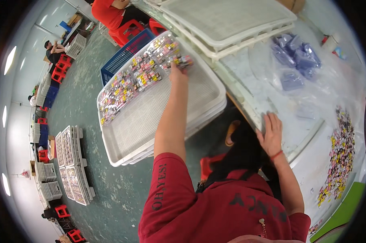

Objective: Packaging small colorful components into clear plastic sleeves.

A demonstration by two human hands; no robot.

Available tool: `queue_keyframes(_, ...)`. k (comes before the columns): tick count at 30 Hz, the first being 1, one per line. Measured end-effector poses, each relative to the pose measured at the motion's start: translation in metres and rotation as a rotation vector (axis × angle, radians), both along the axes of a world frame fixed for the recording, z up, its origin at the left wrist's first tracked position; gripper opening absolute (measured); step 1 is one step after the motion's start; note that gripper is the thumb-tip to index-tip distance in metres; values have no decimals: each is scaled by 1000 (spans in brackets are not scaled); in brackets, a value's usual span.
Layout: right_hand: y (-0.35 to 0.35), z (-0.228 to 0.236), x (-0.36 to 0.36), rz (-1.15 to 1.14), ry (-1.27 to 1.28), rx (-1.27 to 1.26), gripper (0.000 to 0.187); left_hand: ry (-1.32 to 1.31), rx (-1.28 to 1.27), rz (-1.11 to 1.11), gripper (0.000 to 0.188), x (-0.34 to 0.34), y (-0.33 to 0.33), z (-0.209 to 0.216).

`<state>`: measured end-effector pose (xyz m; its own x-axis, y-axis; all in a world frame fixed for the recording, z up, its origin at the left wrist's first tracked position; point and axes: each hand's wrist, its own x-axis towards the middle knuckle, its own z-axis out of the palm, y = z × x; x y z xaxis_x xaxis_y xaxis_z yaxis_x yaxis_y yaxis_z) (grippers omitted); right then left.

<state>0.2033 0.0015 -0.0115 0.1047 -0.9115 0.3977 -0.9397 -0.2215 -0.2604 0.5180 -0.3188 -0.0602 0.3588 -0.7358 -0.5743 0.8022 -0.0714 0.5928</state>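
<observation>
My left hand (pixel 178 73) reaches over a white mesh tray (pixel 136 131), closed on a small clear pack of colourful pieces (pixel 183 61). Its fingertips are partly hidden, and the pack is slightly blurred. Rows of similar packs (pixel 122 89) lie along the far left side of the tray, with pink, yellow and black bits showing through. My right hand (pixel 271 133) rests open on the edge of the pale table (pixel 247 81), fingers spread and nothing in them.
Bluish clear plastic pouches (pixel 298 56) and a heap of loose small colourful pieces (pixel 340 158) lie on the table. Stacked white trays (pixel 231 20) stand at its far end. A blue crate (pixel 126 52) and a person in red (pixel 106 14) are beyond. Filled trays (pixel 73 162) sit on the floor.
</observation>
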Motion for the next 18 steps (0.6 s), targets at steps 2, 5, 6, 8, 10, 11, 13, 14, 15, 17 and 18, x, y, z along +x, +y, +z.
queue_keyframes(2, 1, -2, -1, -21, -26, 43, 61, -51, 73, 71, 26, 0, -7, 11)
queue_keyframes(5, -1, 3, 1, -16, -36, 36, 61, -69, 91, 144, 30, 1, -12, 20)
queue_keyframes(6, -1, 3, 1, -23, -40, 45, 61, -74, 95, 183, 33, -2, -13, 22)
queue_keyframes(8, 0, 2, -2, -38, -43, 57, 62, -99, 142, 149, 37, -9, -16, 25)
queue_keyframes(10, 2, 0, -6, -68, -31, 65, 62, -66, 76, 165, 38, -21, -20, 23)
queue_keyframes(11, 1, 2, -2, -55, -41, 58, 62, -75, 68, 178, 38, -3, -26, 12)
queue_keyframes(13, -4, 9, 11, 2, -90, 50, 63, -435, 45, 63, 40, 55, -39, -13)
queue_keyframes(14, -4, 5, 6, -25, -75, 57, 63, -420, 48, 35, 40, 34, -45, -16)
queue_keyframes(15, -2, 0, -2, -58, -59, 70, 63, -237, -18, 76, 43, 5, -49, -12)
queue_keyframes(17, 1, -4, -11, -104, -34, 78, 63, -61, 93, 103, 54, -31, -54, -1)
queue_keyframes(18, 0, -1, -7, -85, -51, 73, 63, -67, 81, 114, 54, -17, -62, -1)
